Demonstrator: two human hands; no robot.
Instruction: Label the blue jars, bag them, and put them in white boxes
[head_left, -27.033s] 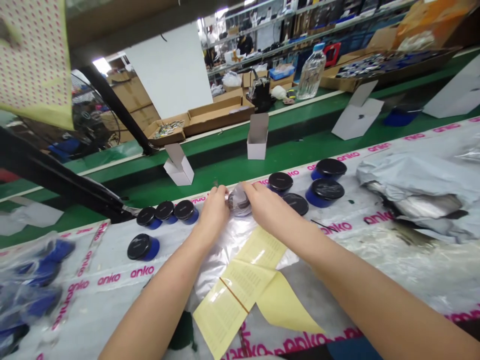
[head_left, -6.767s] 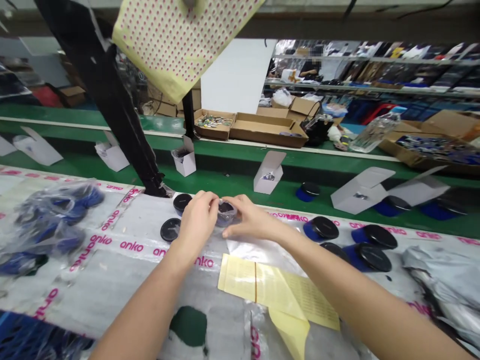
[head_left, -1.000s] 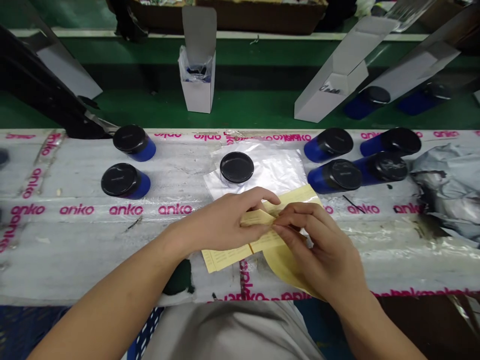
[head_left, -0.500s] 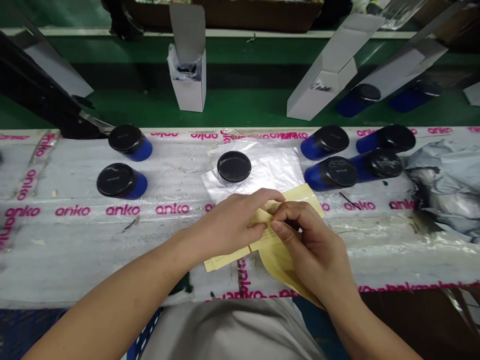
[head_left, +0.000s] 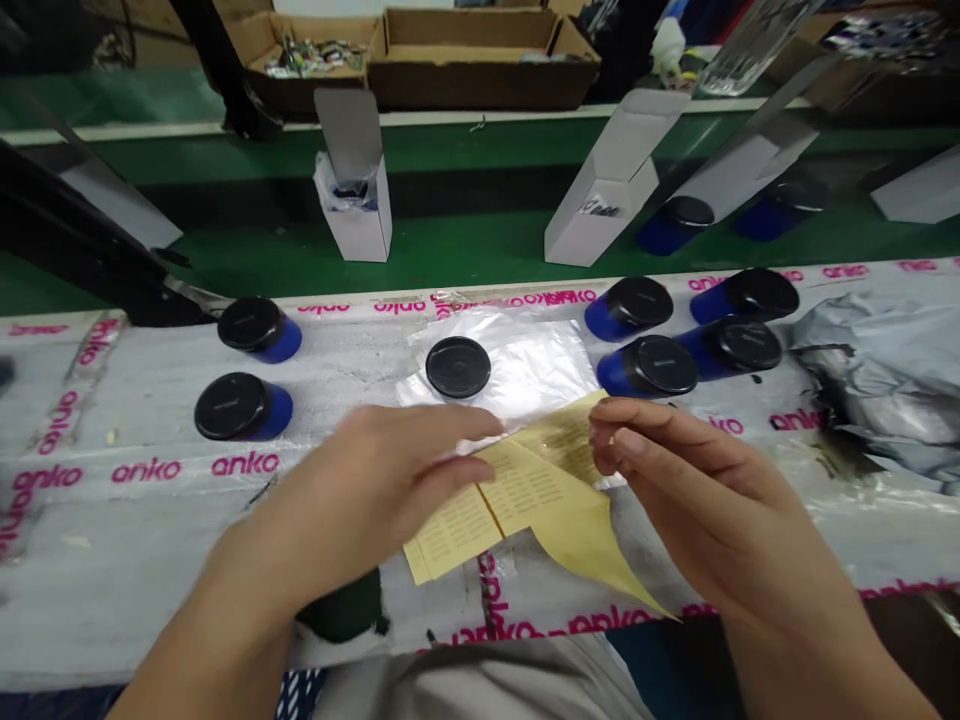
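- Parting the hands is the main change: half a second ago both pinched the yellow label sheet (head_left: 517,495) together; now left hand (head_left: 360,480) and right hand (head_left: 705,490) are well apart. Camera also tipped up, more far side showing.
- Likely means the peel at that corner is over. Can't confirm a label came off.
- Sheet lies on the bench between the hands, overlapping the near edge of the silvery plastic bags (head_left: 544,360), with a loose flap curling toward near right.
- Black-topped round container (head_left: 457,367) sits on the bags' left part, far side of the sheet, neither hand on it.
- Left: motion-blurred, thumb and forefinger spread, over the sheet's left part. Contact unclear.
- Right: fingers curled toward thumb by the sheet's far right end. Can't tell if anything thin is pinched there.
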